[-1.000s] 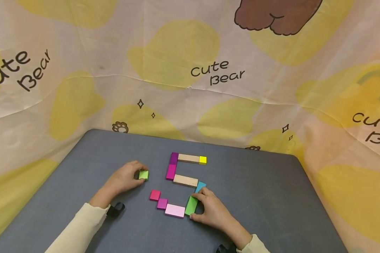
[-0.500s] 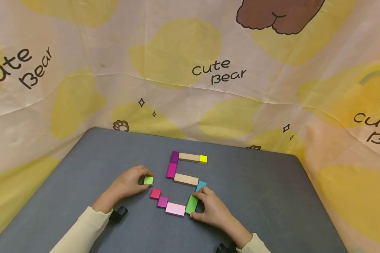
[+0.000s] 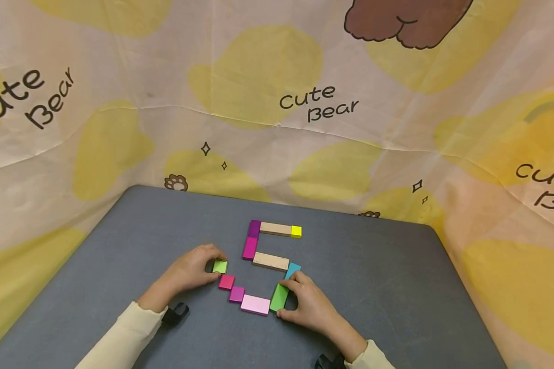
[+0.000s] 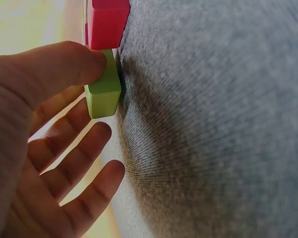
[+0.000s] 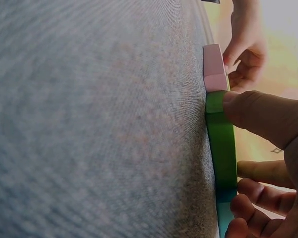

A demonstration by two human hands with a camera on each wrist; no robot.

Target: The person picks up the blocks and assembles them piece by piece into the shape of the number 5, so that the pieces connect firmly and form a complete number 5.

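My left hand (image 3: pixel 194 267) pinches a small light green block (image 3: pixel 220 267) between thumb and fingers, at the upper left corner of a red-pink block (image 3: pixel 226 282). In the left wrist view the thumb lies on the light green block (image 4: pixel 104 96), close against the red-pink block (image 4: pixel 108 22). My right hand (image 3: pixel 311 305) holds a longer green block (image 3: pixel 279 298), thumb at its near end and fingertips at its far end. That green block (image 5: pixel 222 148) sits between a pale pink block (image 3: pixel 255 304) and a blue block (image 3: pixel 293 270), which the fingers partly cover.
A magenta block (image 3: pixel 237 294) links the red-pink and pale pink ones. Farther back lie two plain wooden blocks (image 3: pixel 271 261), a purple block (image 3: pixel 254 228), a deep pink block (image 3: pixel 250 248) and a yellow block (image 3: pixel 296 231). All rest on a grey table (image 3: pixel 374 266) before a printed cloth.
My left hand has brought the light green block right and nearer, up to the red-pink block's corner. The right hand stays at the green block, and the other blocks keep their places.
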